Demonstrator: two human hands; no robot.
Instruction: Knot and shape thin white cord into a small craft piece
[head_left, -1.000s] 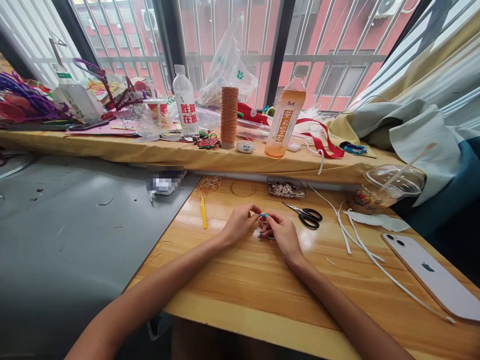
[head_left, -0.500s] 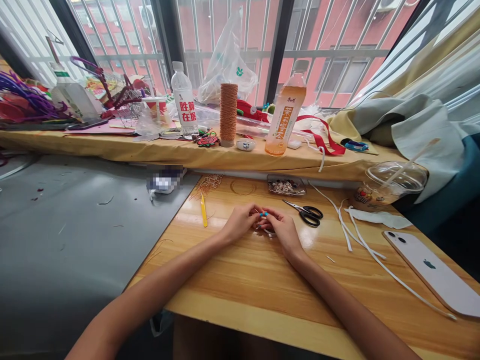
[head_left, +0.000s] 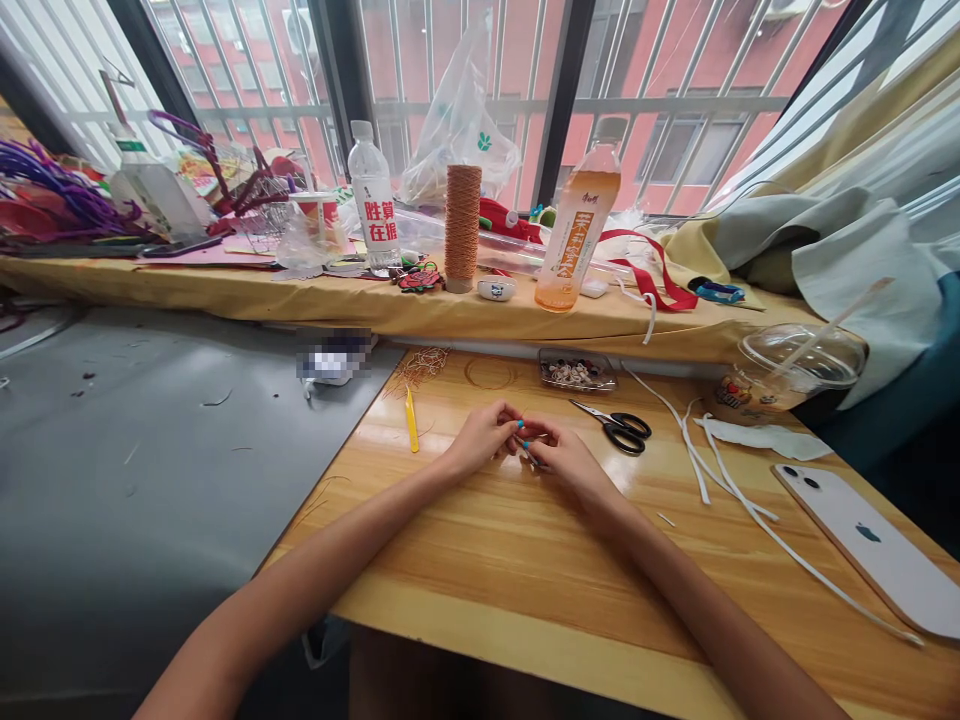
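Observation:
My left hand point(head_left: 486, 440) and my right hand point(head_left: 566, 452) work close together over the wooden table, fingertips nearly meeting. Both have the thumb and fingers pinched on something small and thin that the fingers mostly hide. A thin orange strand seems to rise between the fingertips. Under my right fingers shows a small dark, shiny piece, too small to name. To the left of my left hand lie yellow tweezers point(head_left: 412, 420). Black-handled scissors point(head_left: 624, 430) rest just beyond my right hand.
Behind my hands stand a clear box of small parts point(head_left: 577, 372) and a coil of thread point(head_left: 491, 374). White cords point(head_left: 739, 490), a phone point(head_left: 870, 540) and a plastic cup point(head_left: 780, 370) are at right. A spool of brown cord point(head_left: 463, 230) and bottles line the ledge.
My fingertips have drawn slightly apart, and my right hand has tilted, its thumb now lower. The whole view has shifted slightly. The things on the table lie as before.

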